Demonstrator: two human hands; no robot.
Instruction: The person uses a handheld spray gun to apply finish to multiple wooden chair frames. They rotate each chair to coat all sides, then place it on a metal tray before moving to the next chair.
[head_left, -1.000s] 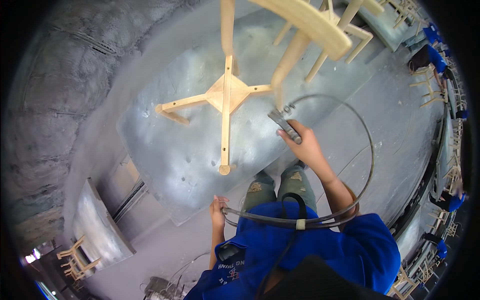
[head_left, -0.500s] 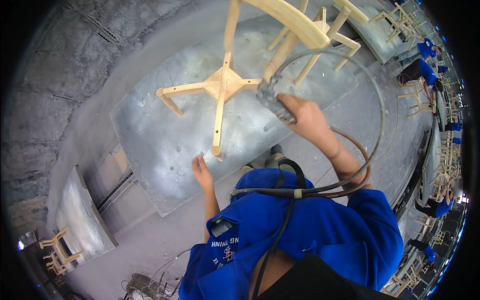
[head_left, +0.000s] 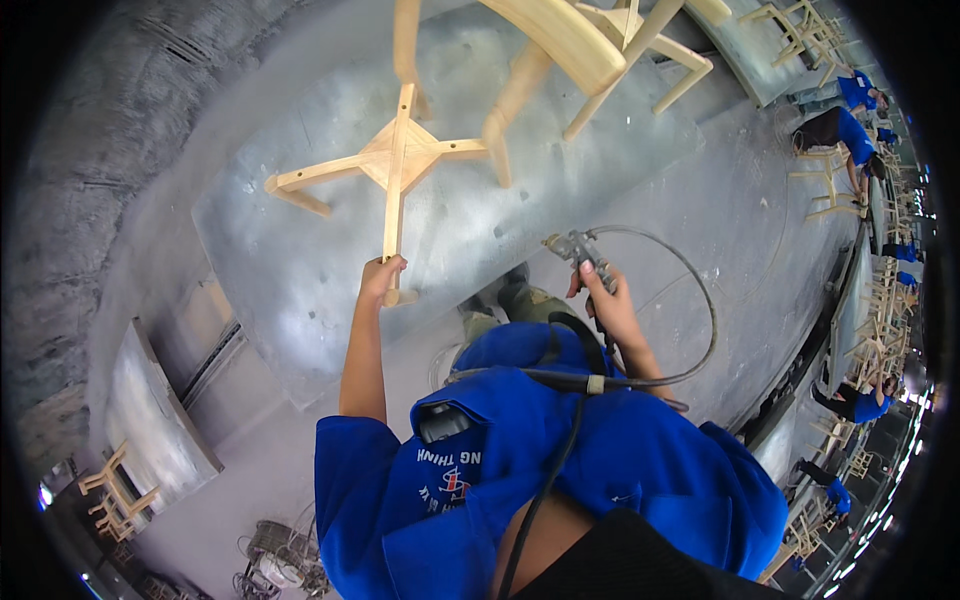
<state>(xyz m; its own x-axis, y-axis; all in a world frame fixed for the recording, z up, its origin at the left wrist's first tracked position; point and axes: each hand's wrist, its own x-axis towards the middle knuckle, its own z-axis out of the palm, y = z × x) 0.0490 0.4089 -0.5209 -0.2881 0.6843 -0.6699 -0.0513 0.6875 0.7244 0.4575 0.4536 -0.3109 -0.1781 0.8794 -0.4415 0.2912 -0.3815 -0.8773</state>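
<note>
Head view: held chair (head_left: 400,155) cropped above

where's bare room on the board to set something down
Two patches on the grey board: one between its left edge, the left leg of the chair frame and the left hand; another between the frame's right leg and the gun-shaped tool. Crowded: far right, where the frame's backrest overlaps a second chair in view.

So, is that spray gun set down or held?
Held: the right hand is closed around the spray gun, whose front end sticks out.
</note>
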